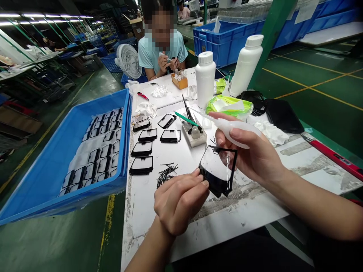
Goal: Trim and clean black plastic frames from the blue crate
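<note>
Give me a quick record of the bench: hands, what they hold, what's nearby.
left hand: pinches panel by its edge
right hand: holds squeeze bottle, fingers behind panel
nearby: black strips on white board
rest: more panels in blue crate; white bottles; co-worker across the bench

crate (122, 128) L of bench (147, 226) | glass panels (96, 158) in crate | 2 bottles (205, 79) back of bench
</note>
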The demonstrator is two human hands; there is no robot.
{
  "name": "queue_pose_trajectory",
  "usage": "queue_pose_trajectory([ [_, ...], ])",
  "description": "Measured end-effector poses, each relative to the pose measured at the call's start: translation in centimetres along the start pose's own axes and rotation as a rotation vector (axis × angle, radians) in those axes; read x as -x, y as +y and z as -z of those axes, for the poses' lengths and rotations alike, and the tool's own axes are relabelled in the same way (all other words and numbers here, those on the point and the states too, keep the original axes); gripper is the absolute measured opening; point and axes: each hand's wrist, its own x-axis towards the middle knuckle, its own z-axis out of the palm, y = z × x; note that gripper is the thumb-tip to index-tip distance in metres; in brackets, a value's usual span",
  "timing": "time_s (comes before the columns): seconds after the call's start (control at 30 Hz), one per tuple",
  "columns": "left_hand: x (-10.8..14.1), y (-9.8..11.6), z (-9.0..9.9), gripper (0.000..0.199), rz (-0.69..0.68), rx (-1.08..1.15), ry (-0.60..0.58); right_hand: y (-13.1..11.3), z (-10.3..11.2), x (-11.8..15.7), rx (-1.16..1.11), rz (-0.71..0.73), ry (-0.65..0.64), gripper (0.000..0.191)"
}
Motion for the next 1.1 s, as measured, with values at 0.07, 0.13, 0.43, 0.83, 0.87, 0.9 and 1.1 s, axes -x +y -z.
queue_pose_trajectory([
  [0.07,0.0,0.1,0.1,0.047,0.0,0.008,-0.014,-0.1,0.0,0.1,-0.025,0.001,-0.032,0.036],
  [0.13,0.1,0.2,0.3,0.05,0.005,0.003,-0.03,-0.1,0.1,0.1,-0.036,-0.001,-0.051,0.035],
  [0.43,0.2,0.4,-0.8,0.046,0.158,0.022,0.005,-0.1,0.3,-0.1,-0.001,0.025,-0.012,0.034],
  [0.83,-1.6,0.5,-2.2,0.02,1.377,0.937,-0.09,0.7,0.8,-0.9,0.0,0.136,0.095,0.017],
  [0.87,-1.6,0.4,-2.3,0.019,1.417,0.975,-0.095,1.0,0.8,-0.9,0.023,0.15,0.097,0.016],
  [0.9,-1.7,0.3,-2.3,0.018,1.451,1.004,-0.1,1.3,0.9,-0.9,0.043,0.165,0.098,0.014],
  [1.1,-1.8,0.4,-2.5,0.02,1.557,1.076,-0.084,2.0,1.0,-0.8,0.11,0.223,0.099,0.025],
])
